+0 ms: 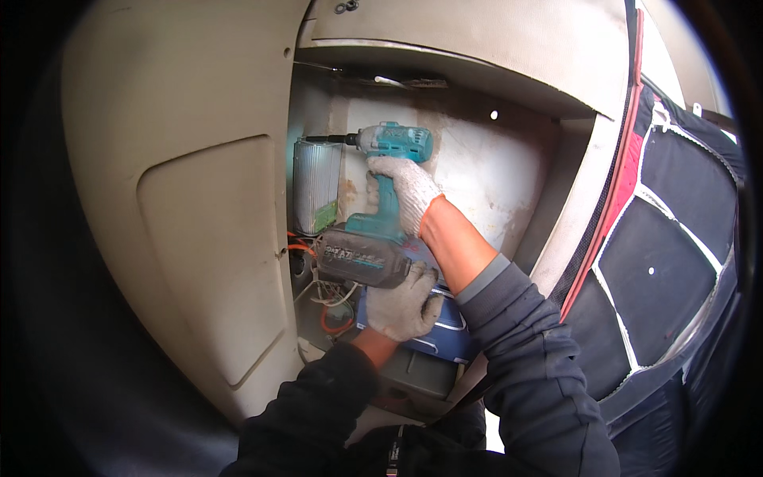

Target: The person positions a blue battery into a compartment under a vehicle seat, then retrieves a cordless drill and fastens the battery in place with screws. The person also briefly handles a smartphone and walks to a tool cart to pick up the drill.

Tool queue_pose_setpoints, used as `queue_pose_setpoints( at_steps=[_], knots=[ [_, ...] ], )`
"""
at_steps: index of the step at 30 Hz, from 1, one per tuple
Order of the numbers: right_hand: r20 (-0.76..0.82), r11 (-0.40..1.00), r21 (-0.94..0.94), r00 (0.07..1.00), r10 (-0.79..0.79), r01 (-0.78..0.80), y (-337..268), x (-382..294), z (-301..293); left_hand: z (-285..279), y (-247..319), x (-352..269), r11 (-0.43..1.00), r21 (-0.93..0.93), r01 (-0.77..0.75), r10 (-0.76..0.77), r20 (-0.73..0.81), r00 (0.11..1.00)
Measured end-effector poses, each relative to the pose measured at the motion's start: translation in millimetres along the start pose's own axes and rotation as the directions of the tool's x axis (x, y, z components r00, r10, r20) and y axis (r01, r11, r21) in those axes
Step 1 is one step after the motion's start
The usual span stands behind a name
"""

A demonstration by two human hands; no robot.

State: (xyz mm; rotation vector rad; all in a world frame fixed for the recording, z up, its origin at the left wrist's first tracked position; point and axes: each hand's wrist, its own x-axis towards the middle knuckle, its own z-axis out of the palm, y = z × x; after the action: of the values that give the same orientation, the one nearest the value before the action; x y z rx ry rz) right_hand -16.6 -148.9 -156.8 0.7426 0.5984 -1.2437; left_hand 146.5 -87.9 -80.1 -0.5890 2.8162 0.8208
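Observation:
My right hand (pixel 408 185), in a white knit glove, grips the handle of a teal cordless impact driver (pixel 390 143). The driver points left, and its dark bit (pixel 326 139) reaches the top of a finned metal box (pixel 316 185) with a green label; whether they touch I cannot tell. A large dark battery pack (pixel 360 259) bearing writing forms the driver's base. Against its lower right end lies my gloved left hand (pixel 399 307), fingers bent around the end and partly hidden.
All this sits in a recessed compartment with a pale back wall (pixel 483 179). Orange and white wires (pixel 337 322) run below the box, beside a blue case (pixel 444 340). A beige panel (pixel 208 238) borders the left; dark padded fabric with white trim (pixel 661 250) hangs right.

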Motion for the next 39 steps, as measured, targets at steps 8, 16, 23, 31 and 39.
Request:
queue_pose_setpoints(
  at_steps=[8,16,23,31,39],
  knots=[
    [-0.051,0.992,-0.111,0.997,-0.059,0.053,2,-3,-11,-3,-2,-1,0.999,0.010,0.044,-0.044,0.049,0.998],
    [0.005,0.988,-0.059,0.990,-0.143,0.143,8,-59,-8,29,-10,-26,0.980,-0.100,0.171,-0.153,0.160,0.975],
    [0.062,0.976,-0.051,0.976,-0.209,0.212,23,-166,-33,28,-25,-15,0.995,0.095,-0.018,0.004,0.149,0.989],
    [0.317,0.912,0.159,0.855,-0.409,0.378,66,-304,-123,17,2,-19,0.987,0.159,-0.034,0.071,-0.235,0.969],
    [0.281,0.792,0.201,0.740,-0.611,0.577,126,-380,-293,34,-7,-21,0.966,0.245,-0.079,0.161,-0.334,0.929]
  ],
)
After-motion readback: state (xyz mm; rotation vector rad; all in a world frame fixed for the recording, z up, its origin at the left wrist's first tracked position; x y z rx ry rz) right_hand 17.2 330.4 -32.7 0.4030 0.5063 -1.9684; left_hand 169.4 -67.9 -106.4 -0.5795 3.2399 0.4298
